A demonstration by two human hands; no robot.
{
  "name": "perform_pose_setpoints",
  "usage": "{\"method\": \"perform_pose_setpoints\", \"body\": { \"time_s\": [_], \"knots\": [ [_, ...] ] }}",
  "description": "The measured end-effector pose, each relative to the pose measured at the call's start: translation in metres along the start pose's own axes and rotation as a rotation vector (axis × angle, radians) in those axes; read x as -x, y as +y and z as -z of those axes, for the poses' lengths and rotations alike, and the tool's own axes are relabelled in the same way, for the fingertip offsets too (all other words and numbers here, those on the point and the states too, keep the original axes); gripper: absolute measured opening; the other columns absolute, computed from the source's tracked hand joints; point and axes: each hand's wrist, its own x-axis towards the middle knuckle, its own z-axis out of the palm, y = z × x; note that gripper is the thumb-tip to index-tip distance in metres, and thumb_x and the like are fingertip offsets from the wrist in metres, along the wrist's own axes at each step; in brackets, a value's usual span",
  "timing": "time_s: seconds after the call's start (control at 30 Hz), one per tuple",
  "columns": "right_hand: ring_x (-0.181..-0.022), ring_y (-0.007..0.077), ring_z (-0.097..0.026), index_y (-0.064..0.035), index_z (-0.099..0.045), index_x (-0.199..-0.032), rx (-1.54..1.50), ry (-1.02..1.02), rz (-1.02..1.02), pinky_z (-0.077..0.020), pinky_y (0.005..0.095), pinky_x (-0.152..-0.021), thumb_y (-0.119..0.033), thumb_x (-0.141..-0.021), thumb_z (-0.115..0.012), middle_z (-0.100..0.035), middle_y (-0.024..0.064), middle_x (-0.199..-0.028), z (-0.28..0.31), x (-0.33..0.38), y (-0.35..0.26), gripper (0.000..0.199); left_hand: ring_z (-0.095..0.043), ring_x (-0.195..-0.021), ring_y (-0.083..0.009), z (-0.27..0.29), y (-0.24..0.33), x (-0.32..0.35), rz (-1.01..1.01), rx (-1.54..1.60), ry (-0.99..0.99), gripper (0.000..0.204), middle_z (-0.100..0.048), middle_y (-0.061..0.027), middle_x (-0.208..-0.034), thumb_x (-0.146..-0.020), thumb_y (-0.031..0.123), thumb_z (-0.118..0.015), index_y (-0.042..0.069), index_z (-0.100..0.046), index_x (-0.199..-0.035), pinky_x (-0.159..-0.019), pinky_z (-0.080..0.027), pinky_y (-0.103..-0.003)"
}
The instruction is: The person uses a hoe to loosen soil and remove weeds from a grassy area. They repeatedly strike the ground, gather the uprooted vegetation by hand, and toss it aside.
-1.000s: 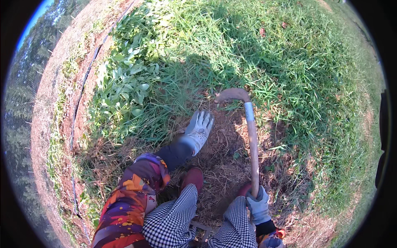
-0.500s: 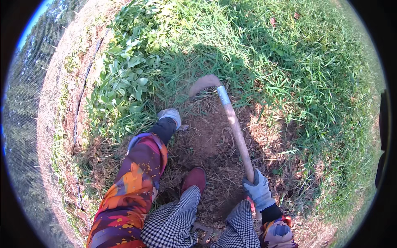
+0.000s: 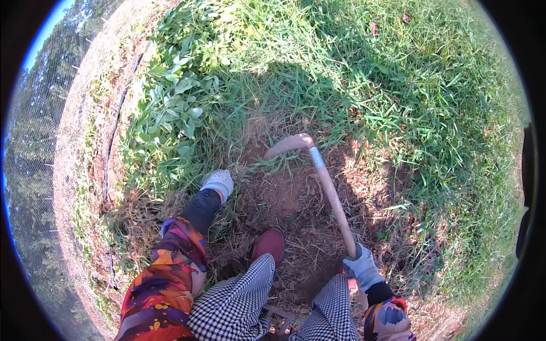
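My right hand [image 3: 363, 266], in a pale grey-blue glove, is closed round the wooden handle of a sickle [image 3: 333, 202]. The handle slants up and away to a silver collar and a curved, soil-coloured blade, which points left over the dug soil [image 3: 278, 196] with cut grass lying about it. My left hand [image 3: 218, 184], in a whitish glove, is low beside the leafy plants [image 3: 176, 119], left of the blade and apart from it. Its fingers are turned out of sight, so whether it holds anything cannot be made out.
Dense grass [image 3: 432, 113] spreads ahead and to the right. Dry straw covers the ground round my dark red shoe [image 3: 268, 245]. At the left runs a black hose [image 3: 116, 122], with a mesh net [image 3: 40, 170] beyond it. A low frame [image 3: 277, 319] shows between my checked trouser legs.
The sickle has come nearer to me, its blade dropping from the grass edge onto the soil. My left hand has drawn back, down and to the left.
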Motion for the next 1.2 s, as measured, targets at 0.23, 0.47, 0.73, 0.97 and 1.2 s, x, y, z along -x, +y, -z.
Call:
{"method": "perform_pose_setpoints", "body": {
  "time_s": [0.23,0.47,0.73,0.97,1.2],
  "knots": [
    [-0.046,0.0127,-0.047,-0.0036,-0.049,-0.083,-0.312,0.002,0.108,-0.0401,0.0279,-0.042,-0.016,-0.069,-0.063,-0.051,0.0043,-0.058,-0.018,-0.01,-0.075,0.024,-0.057,-0.093,-0.0334,-0.02,-0.013,0.008,0.037,-0.104,-0.045,0.028,-0.06,-0.0168,-0.1,-0.075,0.019,-0.046,0.006,-0.062,-0.094,-0.079,-0.045,-0.041],
    [-0.076,0.0311,-0.056,-0.003,-0.051,-0.088,0.185,-0.076,0.177,-0.0445,0.0375,-0.067,-0.026,-0.065,-0.064,-0.058,0.0167,-0.081,-0.026,-0.004,-0.025,0.035,-0.057,-0.095,-0.0323,-0.034,-0.028,0.021,-0.01,-0.151,-0.07,0.03,-0.059,-0.0175,-0.102,-0.077,0.019,-0.046,0.004,-0.061,-0.099,-0.081,-0.044,-0.041],
    [-0.062,0.0341,-0.055,-0.0023,-0.049,-0.084,0.208,0.082,0.216,-0.0428,0.0398,-0.055,-0.022,-0.066,-0.063,-0.056,0.0172,-0.069,-0.032,0.025,-0.059,0.03,-0.046,-0.112,-0.0283,0.02,0.031,0.054,-0.118,-0.494,0.084,0.058,-0.043,-0.0175,-0.125,-0.077,0.029,-0.052,0.003,-0.037,-0.127,-0.09,-0.037,-0.04],
    [-0.05,0.022,-0.052,-0.003,-0.05,-0.082,-0.064,0.223,0.222,-0.042,0.0334,-0.048,-0.016,-0.067,-0.064,-0.055,0.0097,-0.062,-0.03,-0.009,-0.048,0.025,-0.022,-0.126,-0.0384,-0.018,0.065,-0.003,-0.273,-0.746,0.14,0.083,-0.018,-0.02,-0.139,-0.076,0.05,-0.051,0.002,-0.016,-0.134,-0.1,-0.013,-0.054],
    [-0.049,0.011,-0.047,-0.0025,-0.049,-0.082,-0.168,0.146,0.16,-0.0398,0.0272,-0.045,-0.016,-0.068,-0.064,-0.05,0.0039,-0.06,-0.029,-0.002,-0.026,0.024,-0.031,-0.122,-0.0376,0.027,0.003,-0.034,0.122,-0.395,-0.076,0.118,-0.027,-0.0229,-0.134,-0.056,0.067,-0.061,-0.005,-0.008,-0.134,-0.1,-0.024,-0.045]
  ]
}}
